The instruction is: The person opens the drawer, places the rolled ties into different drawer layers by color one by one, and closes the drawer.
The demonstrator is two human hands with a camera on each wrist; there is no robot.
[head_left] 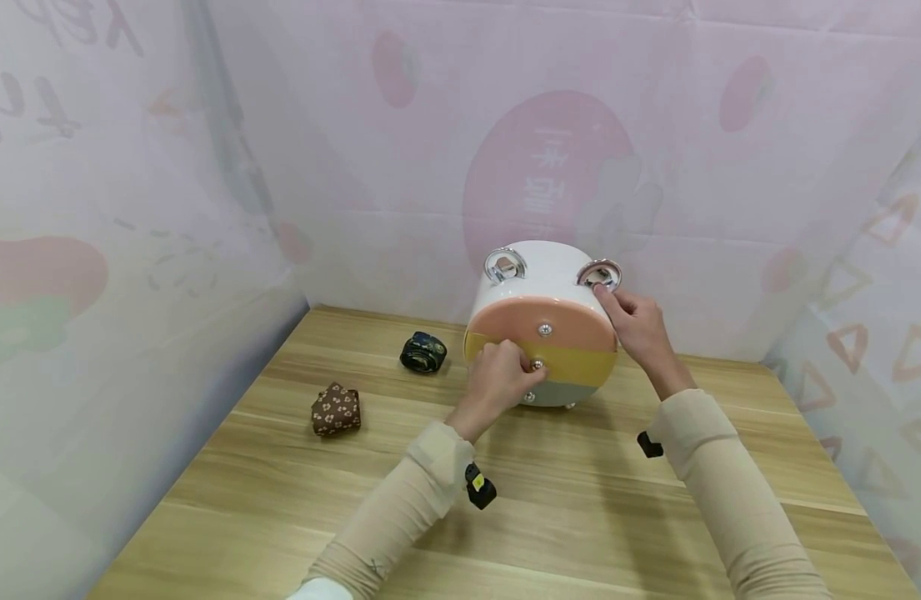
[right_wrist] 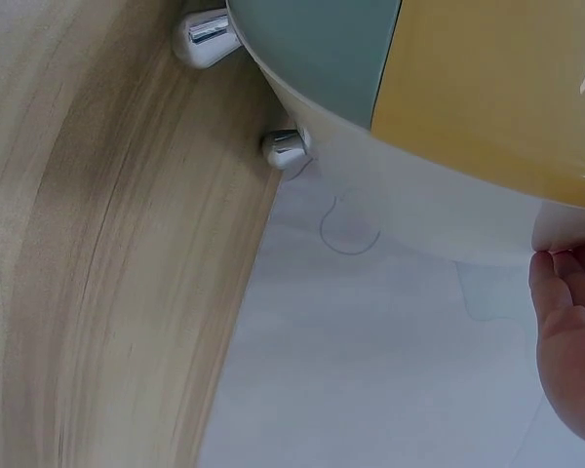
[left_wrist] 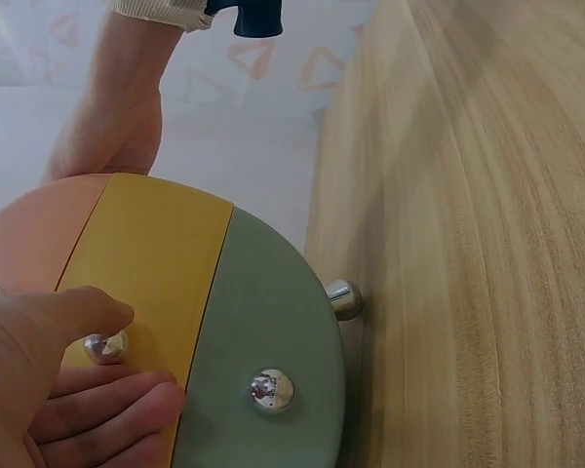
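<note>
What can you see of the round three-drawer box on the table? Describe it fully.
The round box has a glossy white shell, chrome rings on top, small chrome feet, and three drawer fronts, peach, yellow and grey-green, each with a chrome knob. It stands upright on the wooden table. The left hand pinches the yellow drawer's knob; the right hand steadies its upper right.

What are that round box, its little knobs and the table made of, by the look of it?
The box looks like glossy white plastic: smooth, with soft highlights. Its three coloured drawer fronts seem matt, perhaps painted plastic or wood. The knobs are mirror-bright, probably chromed metal or plated plastic. The table shows pale wood grain, possibly laminate.
</note>
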